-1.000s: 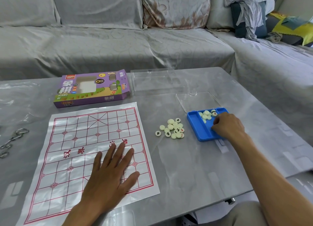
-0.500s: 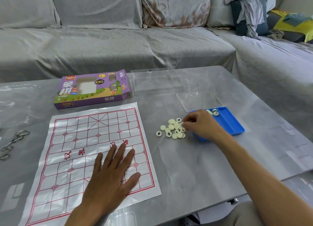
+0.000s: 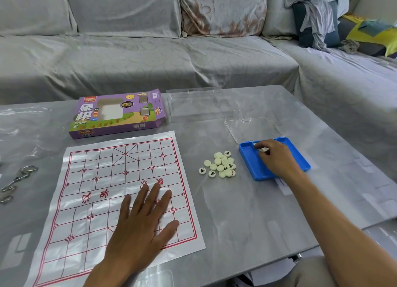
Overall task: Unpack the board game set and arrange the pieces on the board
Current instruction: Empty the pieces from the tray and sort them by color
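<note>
Blue tray (image 3: pixel 300 157) under right hand (image 3: pixel 277 157)

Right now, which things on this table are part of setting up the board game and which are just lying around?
Part of the job:
paper board
pile of round pieces
blue tray
clear lid
purple game box
left hand
right hand

Lying about:
metal ring chain
plastic wrap

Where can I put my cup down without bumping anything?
Bare table lies near the front edge, between the paper board and the right hand. It's crowded between the pile of pieces and blue tray.
</note>
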`<state>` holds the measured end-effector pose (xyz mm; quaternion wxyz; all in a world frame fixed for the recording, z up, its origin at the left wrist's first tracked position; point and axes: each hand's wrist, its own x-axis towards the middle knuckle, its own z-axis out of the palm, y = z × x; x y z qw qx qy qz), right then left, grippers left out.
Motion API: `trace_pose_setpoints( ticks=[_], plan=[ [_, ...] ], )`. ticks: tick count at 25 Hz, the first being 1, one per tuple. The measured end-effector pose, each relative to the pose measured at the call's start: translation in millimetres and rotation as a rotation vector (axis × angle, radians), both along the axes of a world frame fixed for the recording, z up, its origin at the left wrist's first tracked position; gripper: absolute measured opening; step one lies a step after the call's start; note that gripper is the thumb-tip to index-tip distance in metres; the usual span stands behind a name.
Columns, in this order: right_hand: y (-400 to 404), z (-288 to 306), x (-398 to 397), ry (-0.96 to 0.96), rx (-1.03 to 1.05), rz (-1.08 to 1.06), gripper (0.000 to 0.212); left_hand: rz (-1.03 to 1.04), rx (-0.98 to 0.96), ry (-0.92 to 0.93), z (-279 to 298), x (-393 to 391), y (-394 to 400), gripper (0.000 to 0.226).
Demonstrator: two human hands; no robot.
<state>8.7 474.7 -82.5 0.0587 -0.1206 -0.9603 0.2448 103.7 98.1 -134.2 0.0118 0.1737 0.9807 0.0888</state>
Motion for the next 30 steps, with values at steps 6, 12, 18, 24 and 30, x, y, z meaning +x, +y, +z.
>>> trace_pose_setpoints(
  ticks=[6, 12, 18, 24, 30],
  plan=[
    [19, -3, 2, -0.025, -0.019, 0.006, 0.025, 0.001, -0.022, 0.000, 0, 0, -1, 0.075],
    [22, 3, 4, -0.068, 0.014, 0.027, 0.017, -0.007, -0.053, 0.008, -5, -2, -1, 0.071],
    [20, 4, 2, -0.115, 0.080, 0.093, 0.024, -0.010, -0.054, 0.041, -5, -1, 0, 0.070],
    [18, 3, 2, -0.081, 0.107, 0.041, 0.017, -0.013, -0.084, 0.027, -2, -2, 0, 0.069],
    [17, -4, 4, -0.011, 0.085, 0.070, 0.026, -0.004, -0.075, -0.001, 0, -1, 0, 0.070]
  ],
)
